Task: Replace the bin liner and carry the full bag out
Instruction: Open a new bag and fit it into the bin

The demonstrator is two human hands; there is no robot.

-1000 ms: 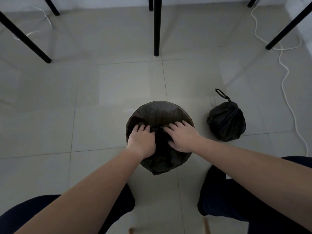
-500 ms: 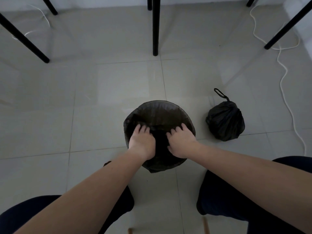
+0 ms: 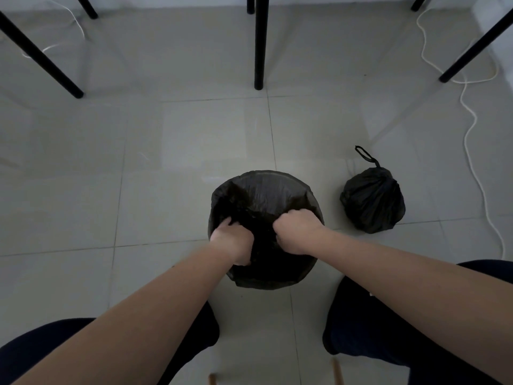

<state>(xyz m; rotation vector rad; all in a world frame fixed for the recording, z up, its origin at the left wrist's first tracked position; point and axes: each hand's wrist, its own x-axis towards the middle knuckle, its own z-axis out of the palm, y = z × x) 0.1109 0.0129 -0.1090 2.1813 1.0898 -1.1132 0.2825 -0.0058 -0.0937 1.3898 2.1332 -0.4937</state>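
Note:
A round bin (image 3: 273, 276) stands on the tiled floor between my knees, lined with a black bin liner (image 3: 263, 190) that is stretched over its far rim. My left hand (image 3: 233, 243) reaches into the bin's near left side, fingers curled into the liner. Just right of it, my right hand (image 3: 297, 230) is clenched on the liner at the near right rim. The full black bag (image 3: 372, 201), tied with a drawstring loop on top, sits on the floor to the right of the bin.
Black table legs stand at the back: one in the middle (image 3: 259, 43), one at the left (image 3: 41, 59), one at the right (image 3: 477, 45). A white cable (image 3: 472, 126) snakes down the right side of the floor. My knees flank the bin.
Both hands went from lying flat on the liner over the near rim to pushing down into the bin, with the fingers curling shut on the liner.

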